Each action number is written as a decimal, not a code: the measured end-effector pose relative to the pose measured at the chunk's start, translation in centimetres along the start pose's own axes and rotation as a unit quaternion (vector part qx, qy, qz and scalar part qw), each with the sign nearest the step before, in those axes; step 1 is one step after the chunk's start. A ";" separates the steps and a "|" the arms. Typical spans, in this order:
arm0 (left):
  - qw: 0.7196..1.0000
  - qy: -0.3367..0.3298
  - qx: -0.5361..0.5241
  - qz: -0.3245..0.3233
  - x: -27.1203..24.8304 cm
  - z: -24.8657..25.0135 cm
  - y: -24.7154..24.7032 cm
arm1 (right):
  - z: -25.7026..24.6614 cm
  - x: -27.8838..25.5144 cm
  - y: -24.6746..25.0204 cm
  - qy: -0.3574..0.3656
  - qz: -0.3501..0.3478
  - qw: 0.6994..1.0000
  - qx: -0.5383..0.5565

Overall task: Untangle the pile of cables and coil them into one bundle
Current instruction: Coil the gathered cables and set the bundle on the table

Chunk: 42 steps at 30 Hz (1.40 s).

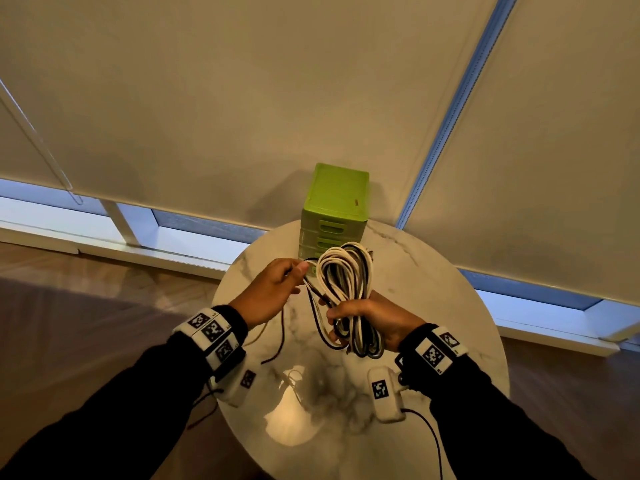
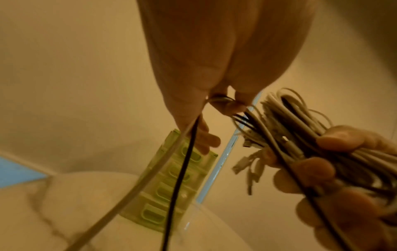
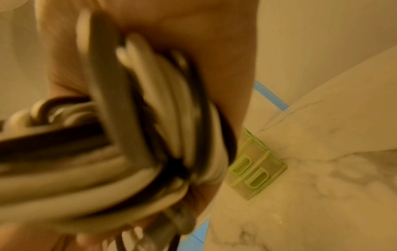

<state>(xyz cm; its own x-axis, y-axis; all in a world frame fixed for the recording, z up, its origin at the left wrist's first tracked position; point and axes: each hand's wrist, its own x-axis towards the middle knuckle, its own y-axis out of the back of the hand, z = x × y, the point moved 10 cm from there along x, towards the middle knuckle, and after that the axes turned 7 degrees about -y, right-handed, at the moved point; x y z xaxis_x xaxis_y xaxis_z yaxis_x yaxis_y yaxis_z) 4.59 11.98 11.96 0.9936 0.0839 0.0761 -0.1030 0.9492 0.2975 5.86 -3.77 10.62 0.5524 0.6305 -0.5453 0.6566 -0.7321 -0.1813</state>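
Note:
A coil of white and black cables (image 1: pixel 346 275) stands upright above a round marble table (image 1: pixel 433 282). My right hand (image 1: pixel 367 317) grips the coil around its middle; its loops fill the right wrist view as a blurred cable bundle (image 3: pixel 133 152). My left hand (image 1: pixel 277 285) is just left of the coil and pinches a few loose strands between thumb and fingers. In the left wrist view a white strand (image 2: pixel 137 183) and a black strand (image 2: pixel 180 171) hang down from that pinch, and several connector ends (image 2: pixel 247 163) dangle from the coil (image 2: pixel 300 135).
A green plastic mini drawer unit (image 1: pixel 334 216) stands at the table's far edge, right behind the coil. Roller blinds and a low window sill lie beyond. Wooden floor surrounds the table. Thin sensor wires trail from both wrist devices.

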 end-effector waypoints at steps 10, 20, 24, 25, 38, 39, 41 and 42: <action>0.933 0.119 -0.282 0.187 -0.1 0.3 -2.5 | -0.5 1.0 -1.3 0.059 0.051 0.995 -0.069; 0.848 0.136 -0.483 0.172 -0.4 2.5 -4.0 | -0.7 0.8 -1.6 0.075 0.035 0.985 -0.149; 0.860 0.076 -0.478 0.160 -0.3 4.8 -4.0 | -0.1 0.3 -1.7 0.079 0.007 0.996 -0.041; 0.856 0.078 -0.485 0.163 -0.2 4.4 -3.5 | 0.3 0.3 -1.9 0.073 -0.001 0.997 -0.003; 0.961 0.059 -0.044 -0.266 -6.8 -2.3 -9.7 | -1.4 0.6 2.1 0.067 0.022 0.978 0.196; 0.961 0.055 -0.030 -0.268 -6.9 -2.5 -9.4 | -1.7 0.5 2.4 0.067 0.020 0.979 0.194; 0.965 0.067 -0.004 -0.255 -6.6 -2.9 -8.0 | -2.0 0.1 3.2 0.065 0.022 0.982 0.176; 0.968 0.067 0.028 -0.242 -6.3 -3.1 -6.8 | -2.1 -0.2 3.8 0.068 0.032 0.984 0.160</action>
<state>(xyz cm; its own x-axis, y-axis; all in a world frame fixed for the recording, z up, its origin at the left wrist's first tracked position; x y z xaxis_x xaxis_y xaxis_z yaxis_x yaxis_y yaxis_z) -0.78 5.96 6.56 0.9227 -0.3243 -0.2083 0.3775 0.8697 0.3180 9.34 -6.10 11.76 0.6647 0.5934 -0.4538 0.4354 -0.8014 -0.4101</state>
